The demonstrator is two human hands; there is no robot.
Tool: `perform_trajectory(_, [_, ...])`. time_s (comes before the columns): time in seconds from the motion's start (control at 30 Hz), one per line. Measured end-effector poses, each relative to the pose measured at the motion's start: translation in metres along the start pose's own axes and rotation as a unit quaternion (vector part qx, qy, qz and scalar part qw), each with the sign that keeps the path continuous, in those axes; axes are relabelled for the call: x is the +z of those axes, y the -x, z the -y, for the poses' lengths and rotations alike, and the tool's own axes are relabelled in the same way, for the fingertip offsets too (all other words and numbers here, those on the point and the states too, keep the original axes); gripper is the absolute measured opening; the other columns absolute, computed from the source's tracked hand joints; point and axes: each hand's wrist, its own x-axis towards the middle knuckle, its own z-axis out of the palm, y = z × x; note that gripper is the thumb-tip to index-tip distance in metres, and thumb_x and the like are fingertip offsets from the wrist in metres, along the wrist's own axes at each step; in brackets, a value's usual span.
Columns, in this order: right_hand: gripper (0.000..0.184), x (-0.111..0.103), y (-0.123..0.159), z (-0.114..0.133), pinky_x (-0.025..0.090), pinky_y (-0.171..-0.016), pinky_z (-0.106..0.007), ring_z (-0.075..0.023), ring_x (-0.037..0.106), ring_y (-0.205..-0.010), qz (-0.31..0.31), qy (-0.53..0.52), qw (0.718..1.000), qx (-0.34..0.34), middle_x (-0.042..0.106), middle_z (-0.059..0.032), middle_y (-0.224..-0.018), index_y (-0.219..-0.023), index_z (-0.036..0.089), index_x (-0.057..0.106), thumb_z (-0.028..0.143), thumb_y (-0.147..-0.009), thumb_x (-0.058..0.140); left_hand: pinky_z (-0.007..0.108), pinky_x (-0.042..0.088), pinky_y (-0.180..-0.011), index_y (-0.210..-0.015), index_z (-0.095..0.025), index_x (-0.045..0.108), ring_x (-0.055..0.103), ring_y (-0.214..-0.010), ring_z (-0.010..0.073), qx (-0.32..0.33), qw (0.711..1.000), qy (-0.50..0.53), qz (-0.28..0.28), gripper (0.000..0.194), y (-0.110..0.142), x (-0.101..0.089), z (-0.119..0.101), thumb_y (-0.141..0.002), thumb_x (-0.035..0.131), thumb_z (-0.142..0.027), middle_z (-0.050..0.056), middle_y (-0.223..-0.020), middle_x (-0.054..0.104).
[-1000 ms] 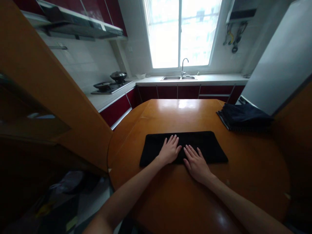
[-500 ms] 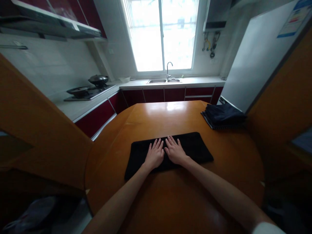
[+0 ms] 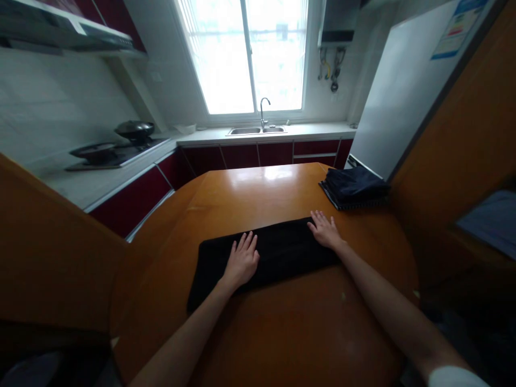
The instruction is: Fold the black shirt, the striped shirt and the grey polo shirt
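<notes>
A black folded cloth point(image 3: 278, 252), perhaps a garment, lies flat as a long strip across the wooden table point(image 3: 258, 199). My left hand point(image 3: 242, 260) rests palm down on its left half, fingers spread. At the cloth's far right corner, my right hand point(image 3: 324, 230) lies palm down with the fingers stretched out. Neither hand grips anything. Part of the cloth's right end is hidden under my right hand and wrist.
A stack of folded dark clothes point(image 3: 355, 185) sits at the table's back right, by the white fridge point(image 3: 403, 91). Beyond the table are a counter with a sink point(image 3: 258, 130) and a stove point(image 3: 116, 156) holding two pans.
My right hand has slid rightward over the cloth to its far right corner, away from my left hand. My left hand remains on the left half. The view has shifted somewhat.
</notes>
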Motion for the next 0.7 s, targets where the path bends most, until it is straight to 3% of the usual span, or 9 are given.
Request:
perform_trajectory(0.13, [0.061,-0.005,0.002,-0.006,0.013,-0.120,-0.059,-0.0261,0.016,-0.153,-0.069,-0.038,0.997,0.025,0.024,-0.0132,-0.164,-0.156,0.011,0.030,0.041,-0.104,0.020,0.049,0.024,-0.121,-0.149,-0.013,0.044,0.027,-0.150,0.0244,-0.037,0.995,0.094,-0.013,0.055,-0.005,-0.017,0.011,-0.100,0.025,-0.028,0.010,-0.160,0.035])
perform_trajectory(0.2, [0.060,-0.007,0.008,0.007,0.014,-0.121,-0.057,-0.0259,0.018,-0.152,-0.116,-0.051,0.992,0.008,0.027,-0.0142,-0.163,-0.155,0.010,0.032,0.039,-0.103,0.021,0.046,0.025,-0.121,-0.148,-0.012,0.045,0.029,-0.149,0.0231,-0.059,0.992,0.103,-0.049,0.054,-0.006,-0.024,0.022,-0.101,0.024,-0.028,0.010,-0.159,0.038])
perform_trajectory(0.3, [0.059,-0.005,0.022,0.036,0.014,-0.122,-0.052,-0.0238,0.019,-0.152,-0.141,-0.061,0.986,-0.066,0.031,-0.0127,-0.162,-0.155,0.012,0.035,0.038,-0.103,0.022,0.051,0.021,-0.121,-0.150,-0.013,0.043,0.026,-0.150,0.0282,-0.096,0.992,0.042,-0.070,0.055,-0.004,-0.024,0.040,-0.102,0.027,-0.034,0.011,-0.159,0.037])
perform_trajectory(0.47, [0.058,0.010,0.037,0.062,0.012,-0.121,-0.053,-0.0234,0.015,-0.153,-0.046,-0.028,0.987,-0.153,0.026,-0.0111,-0.164,-0.155,0.016,0.034,0.039,-0.103,0.027,0.055,0.017,-0.121,-0.155,-0.022,0.035,0.022,-0.151,0.0313,-0.098,0.994,-0.043,-0.025,0.057,0.002,-0.010,0.058,-0.103,0.030,-0.045,0.009,-0.162,0.031])
perform_trajectory(0.57, [0.059,0.017,0.033,0.056,0.010,-0.121,-0.057,-0.0244,0.011,-0.154,-0.001,-0.007,0.990,-0.142,0.021,-0.0098,-0.165,-0.157,0.019,0.031,0.041,-0.102,0.030,0.059,0.017,-0.119,-0.156,-0.025,0.033,0.019,-0.152,0.0327,-0.117,0.992,-0.044,-0.012,0.057,0.002,-0.011,0.067,-0.104,0.026,-0.047,0.008,-0.163,0.029])
perform_trajectory(0.7, [0.061,0.018,0.025,0.042,0.010,-0.121,-0.055,-0.0243,0.011,-0.154,0.000,-0.003,0.995,-0.103,0.018,-0.0089,-0.166,-0.158,0.019,0.028,0.043,-0.102,0.029,0.066,0.019,-0.116,-0.157,-0.026,0.031,0.018,-0.152,0.0341,-0.192,0.981,-0.018,-0.005,0.061,0.003,-0.017,0.092,-0.103,0.020,-0.053,0.010,-0.163,0.027])
